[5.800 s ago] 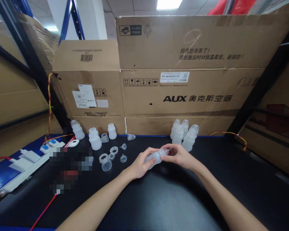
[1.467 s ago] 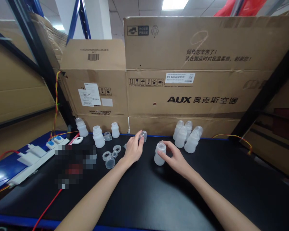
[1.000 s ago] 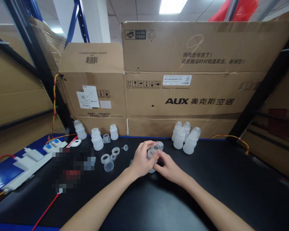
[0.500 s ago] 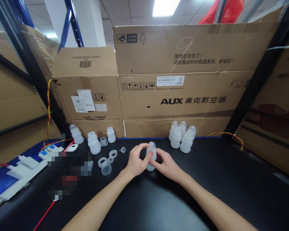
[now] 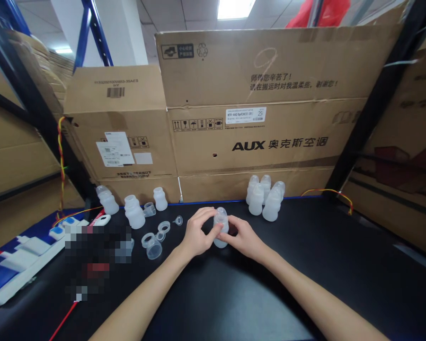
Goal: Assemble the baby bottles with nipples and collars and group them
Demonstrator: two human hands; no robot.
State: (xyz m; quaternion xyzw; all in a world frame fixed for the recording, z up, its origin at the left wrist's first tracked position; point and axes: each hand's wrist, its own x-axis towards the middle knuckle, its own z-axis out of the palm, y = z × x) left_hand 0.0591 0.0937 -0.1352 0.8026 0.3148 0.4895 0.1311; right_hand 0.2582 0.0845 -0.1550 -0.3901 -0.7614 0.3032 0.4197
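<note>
A translucent baby bottle (image 5: 221, 215) with a clear domed cap stands upright between my two hands, partly covered by fingers. My left hand (image 5: 200, 230) is closed round its left side, thumb across the front. From the right, my right hand (image 5: 244, 237) grips the same bottle with thumb and fingers. To the left lie a clear cap (image 5: 154, 250), a ring (image 5: 164, 228) and a small nipple (image 5: 178, 220). Several capped bottles (image 5: 270, 203) stand together at the back right.
Uncapped bottles (image 5: 134, 211) and a capped bottle (image 5: 107, 201) stand at the back left. A power strip (image 5: 28, 272) with plugs runs along the left edge. Cardboard boxes (image 5: 199, 166) wall off the back of the black table (image 5: 213, 298). Part of the left side is pixelated.
The whole view has shifted slightly. Both hands keep their hold on the bottle, with only slight finger movement.
</note>
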